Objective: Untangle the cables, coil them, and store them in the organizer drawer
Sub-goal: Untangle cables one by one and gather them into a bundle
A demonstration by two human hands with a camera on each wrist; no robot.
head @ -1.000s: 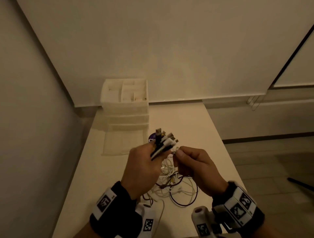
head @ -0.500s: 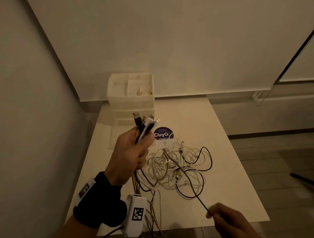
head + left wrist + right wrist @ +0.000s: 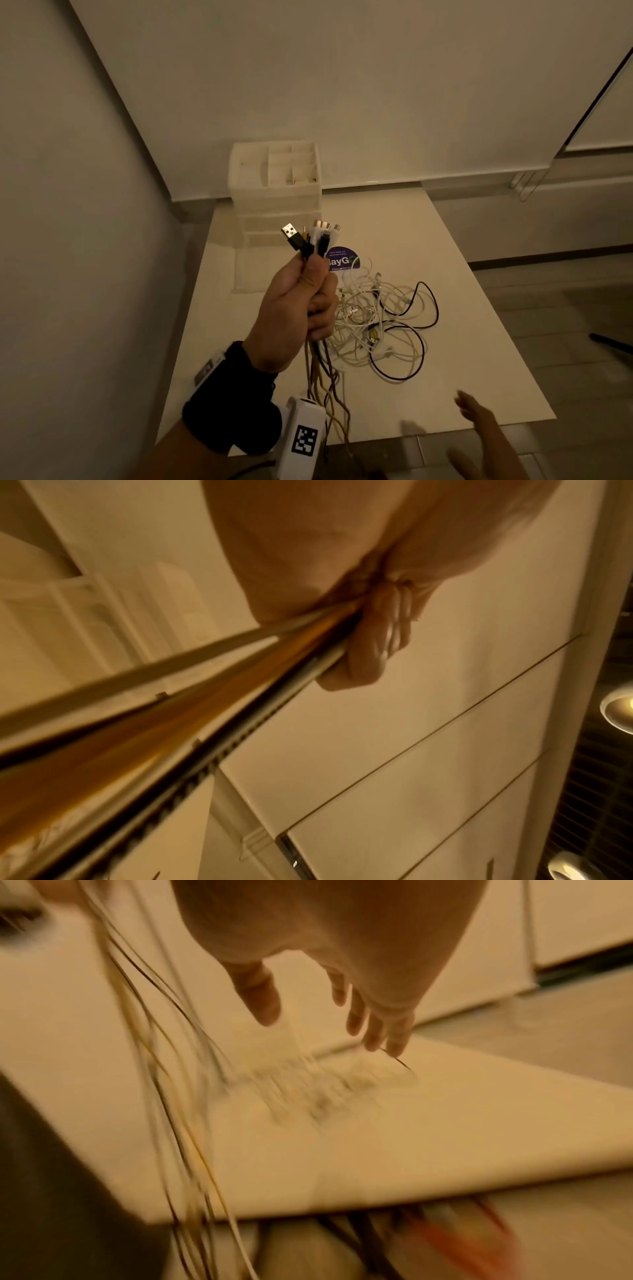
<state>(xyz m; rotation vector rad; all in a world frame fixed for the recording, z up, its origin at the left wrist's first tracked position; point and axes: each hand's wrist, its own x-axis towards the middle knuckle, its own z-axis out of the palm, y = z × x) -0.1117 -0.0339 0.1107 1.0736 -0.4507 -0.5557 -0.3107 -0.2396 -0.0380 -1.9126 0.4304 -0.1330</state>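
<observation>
My left hand (image 3: pixel 317 291) is raised above the table and grips a bundle of cable ends (image 3: pixel 311 238). USB and other plugs stick up out of the fist, and the cords (image 3: pixel 323 380) hang down past my wrist. In the left wrist view the fingers (image 3: pixel 363 645) curl round the cords (image 3: pixel 240 685). A tangle of white and dark cables (image 3: pixel 383 322) lies on the white table (image 3: pixel 462 387). My right hand (image 3: pixel 478 419) hovers at the table's near right edge. Its fingers (image 3: pixel 375 1027) are spread and hold nothing. The white organizer (image 3: pixel 275 186) stands at the back left.
A purple round sticker (image 3: pixel 344 262) lies on the table behind the tangle. The table's near edge runs just under my right hand. Walls close in on the left and at the back. On the floor at the right lies a dark object (image 3: pixel 611 342).
My left hand has lifted the bundle of plugs higher. My right hand drew a thin dark cable out toward the near right, then let it go and opened.
</observation>
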